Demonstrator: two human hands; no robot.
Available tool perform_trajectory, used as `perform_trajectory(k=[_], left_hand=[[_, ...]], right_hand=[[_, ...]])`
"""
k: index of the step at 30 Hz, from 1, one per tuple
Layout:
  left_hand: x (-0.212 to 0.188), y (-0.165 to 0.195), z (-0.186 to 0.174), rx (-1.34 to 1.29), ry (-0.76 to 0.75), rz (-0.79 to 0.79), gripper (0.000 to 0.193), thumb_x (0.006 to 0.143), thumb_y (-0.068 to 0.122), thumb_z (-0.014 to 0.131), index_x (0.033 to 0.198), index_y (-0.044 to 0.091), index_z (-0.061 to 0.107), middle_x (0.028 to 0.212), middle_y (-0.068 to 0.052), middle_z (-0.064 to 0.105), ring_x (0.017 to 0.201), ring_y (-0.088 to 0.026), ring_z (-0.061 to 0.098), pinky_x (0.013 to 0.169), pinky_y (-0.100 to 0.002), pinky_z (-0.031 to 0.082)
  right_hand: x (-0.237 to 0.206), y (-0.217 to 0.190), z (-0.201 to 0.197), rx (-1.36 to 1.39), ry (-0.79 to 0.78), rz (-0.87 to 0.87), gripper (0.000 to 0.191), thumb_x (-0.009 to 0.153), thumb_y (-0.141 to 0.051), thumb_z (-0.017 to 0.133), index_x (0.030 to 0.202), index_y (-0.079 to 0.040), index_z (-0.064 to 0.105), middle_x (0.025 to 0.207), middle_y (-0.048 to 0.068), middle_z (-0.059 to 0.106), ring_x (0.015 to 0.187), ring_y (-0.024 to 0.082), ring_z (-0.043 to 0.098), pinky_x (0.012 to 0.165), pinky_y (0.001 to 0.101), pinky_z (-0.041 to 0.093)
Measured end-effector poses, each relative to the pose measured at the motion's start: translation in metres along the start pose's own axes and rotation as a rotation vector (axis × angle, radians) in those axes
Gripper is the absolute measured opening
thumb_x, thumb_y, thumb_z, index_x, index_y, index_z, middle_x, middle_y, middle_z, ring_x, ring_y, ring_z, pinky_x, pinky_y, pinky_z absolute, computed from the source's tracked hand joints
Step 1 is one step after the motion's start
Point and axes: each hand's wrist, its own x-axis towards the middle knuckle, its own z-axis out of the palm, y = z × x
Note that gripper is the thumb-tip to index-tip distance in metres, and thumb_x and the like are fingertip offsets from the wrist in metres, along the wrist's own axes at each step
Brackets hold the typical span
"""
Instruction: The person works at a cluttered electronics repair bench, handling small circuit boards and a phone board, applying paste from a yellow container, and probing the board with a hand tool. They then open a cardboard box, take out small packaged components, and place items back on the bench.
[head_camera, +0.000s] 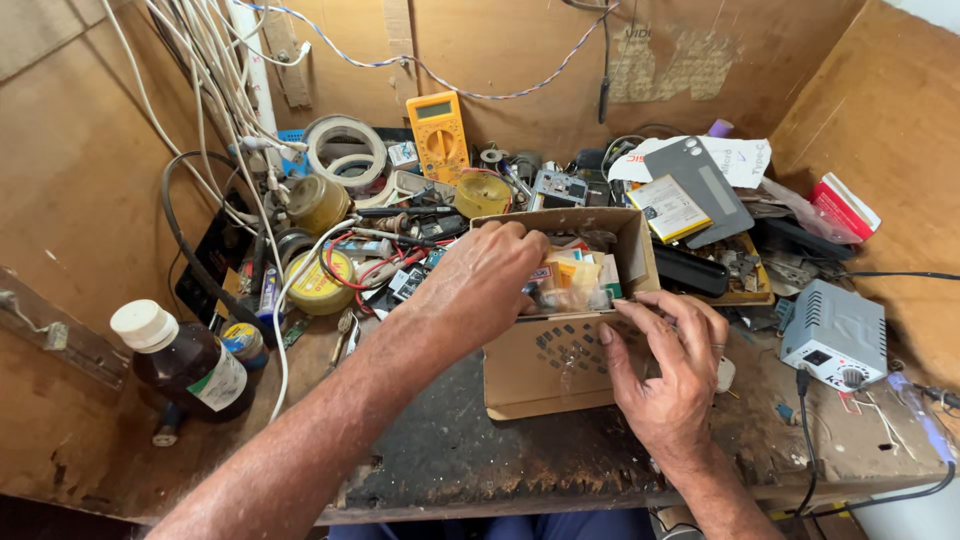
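Observation:
A small open cardboard box (548, 372) stands in the middle of a cluttered wooden workbench (440, 450). It is filled with small clear bags and packets of parts (572, 282). My left hand (483, 283) reaches over the box's left rim, its fingers down among the packets; I cannot tell whether it grips one. My right hand (668, 368) rests against the box's front right corner, with the thumb on the front wall and the fingers along the rim.
A brown bottle with a white cap (190, 362) stands at the left. A yellow multimeter (440, 133), tape rolls (345, 148), solder tins (320, 282) and white cables (225, 90) crowd the back. A grey power unit (835, 332) sits at the right, a dark phone (705, 190) behind.

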Motion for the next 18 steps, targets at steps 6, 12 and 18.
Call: perform_trajectory(k=[6, 12, 18], left_hand=[[0.002, -0.004, -0.003, -0.044, 0.119, 0.064, 0.032, 0.066, 0.016, 0.086, 0.087, 0.002, 0.067, 0.088, -0.016, 0.069, 0.094, -0.038, 0.066, 0.082, -0.051, 0.050], [0.005, -0.015, -0.007, -0.259, 0.216, -0.117, 0.026, 0.081, 0.014, 0.083, 0.082, 0.000, 0.061, 0.073, -0.017, 0.067, 0.075, -0.036, 0.069, 0.067, -0.044, 0.053], [0.015, -0.026, 0.005, -0.779, 0.468, -0.201, 0.020, 0.084, 0.003, 0.076, 0.090, 0.000, 0.058, 0.085, -0.005, 0.077, 0.084, -0.004, 0.069, 0.069, -0.025, 0.060]], right_hand=[[0.001, 0.002, 0.002, -0.004, -0.006, 0.006, 0.030, 0.087, -0.012, 0.081, 0.116, -0.008, 0.072, 0.120, 0.008, 0.064, 0.119, 0.030, 0.054, 0.105, 0.0434, 0.043], [0.001, 0.005, 0.002, 0.012, -0.018, -0.006, 0.030, 0.088, -0.012, 0.079, 0.117, -0.006, 0.072, 0.121, 0.008, 0.064, 0.120, 0.030, 0.054, 0.106, 0.0430, 0.041], [-0.001, 0.005, 0.005, 0.009, -0.009, 0.003, 0.030, 0.088, -0.011, 0.079, 0.117, -0.006, 0.072, 0.120, 0.009, 0.064, 0.119, 0.029, 0.055, 0.106, 0.0427, 0.041]])
